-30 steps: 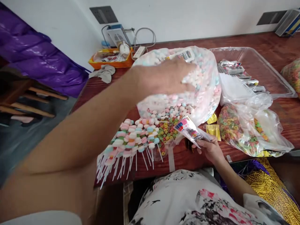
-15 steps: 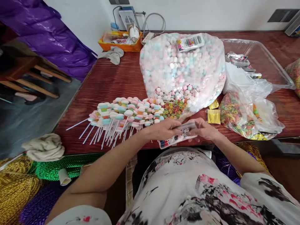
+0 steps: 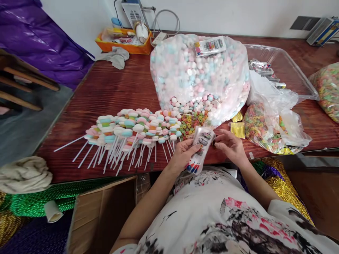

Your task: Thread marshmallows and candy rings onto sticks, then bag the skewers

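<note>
My left hand point(image 3: 182, 155) is closed on a stack of clear printed plastic bags point(image 3: 202, 143) at the table's front edge, thumb on top. Just right of the stack's upper end, my right hand point(image 3: 232, 145) has its thumb and fingers apart, with nothing visible between them. To the left lies a pile of candy skewers point(image 3: 132, 128), pastel marshmallow discs and coloured rings on white sticks. Behind my hands, loose candy rings point(image 3: 194, 121) spill at the mouth of a big bag of marshmallows point(image 3: 196, 74). Another packet of printed bags point(image 3: 210, 46) rests on it.
Gold twist ties point(image 3: 237, 130) lie right of my right hand, beside a bag of candy rings point(image 3: 261, 123). Behind is a clear plastic tray point(image 3: 291, 67). An orange box point(image 3: 103, 46) and a grey cloth point(image 3: 118, 58) sit back left. Below the edge stands a cardboard box point(image 3: 92, 218).
The bag stack has turned more upright, its printed face showing, in my left hand. My right hand has come off it and moved slightly right. The view has shifted to the right.
</note>
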Demonstrator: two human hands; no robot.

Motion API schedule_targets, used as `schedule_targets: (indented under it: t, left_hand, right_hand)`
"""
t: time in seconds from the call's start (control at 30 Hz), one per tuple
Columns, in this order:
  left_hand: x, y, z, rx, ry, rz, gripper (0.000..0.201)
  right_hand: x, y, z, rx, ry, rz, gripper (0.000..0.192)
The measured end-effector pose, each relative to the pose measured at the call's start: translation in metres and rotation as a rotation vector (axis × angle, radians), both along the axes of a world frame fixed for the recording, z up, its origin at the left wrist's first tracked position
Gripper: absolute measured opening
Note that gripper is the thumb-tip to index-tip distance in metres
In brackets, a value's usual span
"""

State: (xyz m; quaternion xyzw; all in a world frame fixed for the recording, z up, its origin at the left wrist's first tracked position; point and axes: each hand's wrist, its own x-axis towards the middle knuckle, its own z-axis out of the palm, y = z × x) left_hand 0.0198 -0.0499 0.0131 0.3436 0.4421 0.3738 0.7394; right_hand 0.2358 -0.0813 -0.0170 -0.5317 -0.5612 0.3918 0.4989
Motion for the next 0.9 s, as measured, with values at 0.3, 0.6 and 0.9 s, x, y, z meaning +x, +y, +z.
schedule_targets:
  t: [0.3, 0.6, 0.9]
  left_hand:
    - [-0.042, -0.01, 0.012, 0.728, 0.704, -0.044, 0.028]
    - [0.0, -0.017, 0.006, 0.661, 0.762, -0.442, 0.019]
    - [0.004, 0.006, -0.015, 0.699, 1.023, -0.543, 0.018]
  right_hand:
    - [0.007, 0.005, -0.018, 0.054, -1.099, -0.132, 0.062]
    - [-0.002, 0.018, -0.017, 0.024, -1.299, 0.084, 0.033]
    - [0.016, 0.016, -0.016, 0.117, -1.272, 0.077, 0.029]
